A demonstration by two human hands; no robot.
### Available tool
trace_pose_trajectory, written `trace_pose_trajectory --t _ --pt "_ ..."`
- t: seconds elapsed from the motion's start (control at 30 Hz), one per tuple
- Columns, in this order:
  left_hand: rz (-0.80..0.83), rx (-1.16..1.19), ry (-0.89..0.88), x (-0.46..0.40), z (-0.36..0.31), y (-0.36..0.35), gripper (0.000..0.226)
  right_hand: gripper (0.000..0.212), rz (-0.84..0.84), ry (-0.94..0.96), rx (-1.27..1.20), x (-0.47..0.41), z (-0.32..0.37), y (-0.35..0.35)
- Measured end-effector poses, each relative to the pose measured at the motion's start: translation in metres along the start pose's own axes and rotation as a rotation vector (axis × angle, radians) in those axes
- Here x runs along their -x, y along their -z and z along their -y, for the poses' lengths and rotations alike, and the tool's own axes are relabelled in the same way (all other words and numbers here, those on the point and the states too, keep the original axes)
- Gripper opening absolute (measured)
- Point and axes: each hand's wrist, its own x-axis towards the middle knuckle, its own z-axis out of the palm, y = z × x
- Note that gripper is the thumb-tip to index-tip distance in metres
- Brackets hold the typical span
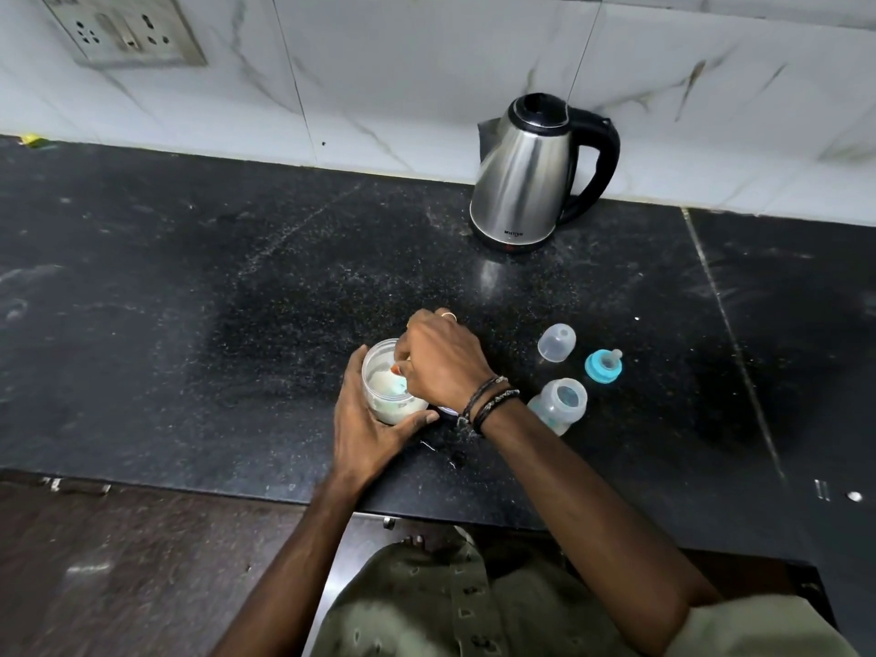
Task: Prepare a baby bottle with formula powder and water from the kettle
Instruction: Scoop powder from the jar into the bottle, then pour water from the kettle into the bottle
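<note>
Jar (386,386) of white powder on black bench (189,301), left hand (365,419) wrapped around it, right hand (441,362) pinching teal scoop (400,384) inside, open clear bottle (559,404) beside, steel kettle (526,177) behind, label unreadable.

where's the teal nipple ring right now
In the head view, the teal nipple ring sits on the black counter, right of the clear cap.

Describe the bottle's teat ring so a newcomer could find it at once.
Start at the steel kettle by the wall and come toward the person along the black counter. The teat ring lies right of the open bottle and clear cap; only it is turquoise.
</note>
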Motion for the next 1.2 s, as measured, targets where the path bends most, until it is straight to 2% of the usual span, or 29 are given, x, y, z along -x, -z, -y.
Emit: trace_pose_trajectory --t 0.1,0.2,0.4,0.57,0.67,0.77,0.93,1.07,1.2 --pt "-0.019 -0.001 -0.032 0.001 -0.002 0.001 0.132 0.015 -0.056 0.036 -0.104 0.001 -0.005 -0.001" --pt "-0.069 -0.004 -0.123 0.0 -0.01 0.002 0.131 0.017 -0.183 0.042 -0.248 0.001 -0.011 0.004" --pt "-0.206 -0.047 -0.384 -0.004 -0.063 -0.001 0.123 0.037 -0.481 0.003 -0.422 0.002 -0.038 0.027" --pt "-0.157 0.005 -0.5 -0.001 -0.099 -0.025 0.116 0.049 -0.619 -0.092 -0.514 0.009 -0.075 0.045" --pt "-0.012 0.063 -0.46 0.004 -0.105 -0.051 0.119 0.049 -0.683 -0.163 -0.563 0.015 -0.101 0.052" --pt "0.169 0.126 -0.347 0.01 -0.102 -0.083 0.124 0.049 -0.711 -0.235 -0.641 0.02 -0.129 0.054" --pt "0.425 0.074 -0.173 0.017 -0.078 -0.125 0.139 0.048 -0.702 -0.318 -0.741 0.028 -0.166 0.052" --pt "0.456 0.043 -0.113 0.02 -0.063 -0.144 0.13 0.041 -0.69 -0.333 -0.834 0.03 -0.185 0.046" --pt "0.344 -0.003 -0.141 0.023 -0.056 -0.151 0.092 0.037 -0.683 -0.354 -0.884 0.024 -0.201 0.04"
